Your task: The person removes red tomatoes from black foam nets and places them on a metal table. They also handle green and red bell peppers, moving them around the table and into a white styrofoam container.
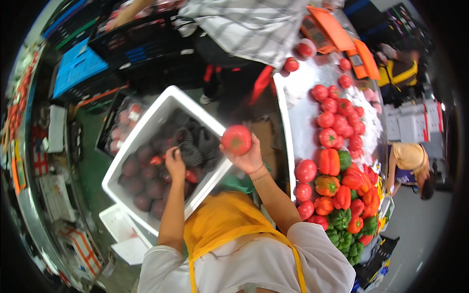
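My right hand (244,158) holds a large red tomato (236,140) just above the right side of a white foam box (198,109). My left hand (175,164) reaches into the box, its fingers bent beside a black foam net sleeve (192,153). Whether the fingers grip that sleeve is unclear. Round fruit in dark netting (148,172), apparently tomatoes, fills the lower left of the box. Bare red patches show among it near my left hand. More loose black sleeves (208,141) lie along the box's right side.
At right, a metal table (302,135) bears tomatoes (340,122), red peppers (329,161) and green peppers (340,219). Orange scales (361,60) sit at its far end. A person in a checked garment (249,25) stands ahead. Dark crates (143,47) are stacked upper left.
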{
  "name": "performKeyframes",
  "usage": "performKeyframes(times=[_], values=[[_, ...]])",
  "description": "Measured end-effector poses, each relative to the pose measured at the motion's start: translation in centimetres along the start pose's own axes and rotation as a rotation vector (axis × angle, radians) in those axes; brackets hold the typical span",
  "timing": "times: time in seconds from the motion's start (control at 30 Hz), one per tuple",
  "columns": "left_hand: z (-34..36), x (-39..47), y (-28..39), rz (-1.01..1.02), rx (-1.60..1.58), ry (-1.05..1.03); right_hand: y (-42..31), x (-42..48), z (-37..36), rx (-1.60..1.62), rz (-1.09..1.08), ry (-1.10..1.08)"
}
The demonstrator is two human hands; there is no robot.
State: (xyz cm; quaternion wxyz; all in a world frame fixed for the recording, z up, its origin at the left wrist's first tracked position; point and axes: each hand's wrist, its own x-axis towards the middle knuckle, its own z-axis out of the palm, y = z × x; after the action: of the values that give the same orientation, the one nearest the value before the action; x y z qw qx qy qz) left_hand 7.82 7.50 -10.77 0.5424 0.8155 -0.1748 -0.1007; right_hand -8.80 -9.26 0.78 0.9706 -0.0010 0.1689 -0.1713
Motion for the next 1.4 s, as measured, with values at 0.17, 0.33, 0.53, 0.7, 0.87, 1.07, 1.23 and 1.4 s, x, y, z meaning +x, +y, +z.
performKeyframes(times=[0.17,0.33,0.53,0.7,0.87,1.07,1.23,1.4], values=[[2.3,-2.2,-9.5,-0.061,0.452,-0.337,-9.7,-5.4,1.2,-0.415,-0.267,0.04],[4.0,-3.3,-6.5,-0.063,0.724,-0.557,-23.6,-5.3,-3.0,-1.479,-0.979,0.784],[7.5,-3.4,-4.6,0.152,0.595,-0.623,-30.0,-2.5,-6.0,-2.503,-1.11,0.98],[7.3,-2.9,-3.6,-0.042,0.538,-0.66,-31.3,-0.2,-6.0,-2.775,-1.026,1.216],[3.3,-2.5,1.8,0.195,0.387,-0.418,-33.3,-1.3,-5.4,-2.892,-0.817,1.52],[-0.1,1.6,-0.6,0.199,0.465,0.132,-21.7,1.3,1.2,-2.441,-1.106,0.366],[5.3,-0.4,-1.7,0.175,0.323,-0.351,1.3,5.4,3.5,-1.836,-0.334,-0.341],[4.0,-1.8,-2.8,-0.255,0.115,-0.517,9.6,13.8,-8.6,-1.969,-0.177,-0.138]])
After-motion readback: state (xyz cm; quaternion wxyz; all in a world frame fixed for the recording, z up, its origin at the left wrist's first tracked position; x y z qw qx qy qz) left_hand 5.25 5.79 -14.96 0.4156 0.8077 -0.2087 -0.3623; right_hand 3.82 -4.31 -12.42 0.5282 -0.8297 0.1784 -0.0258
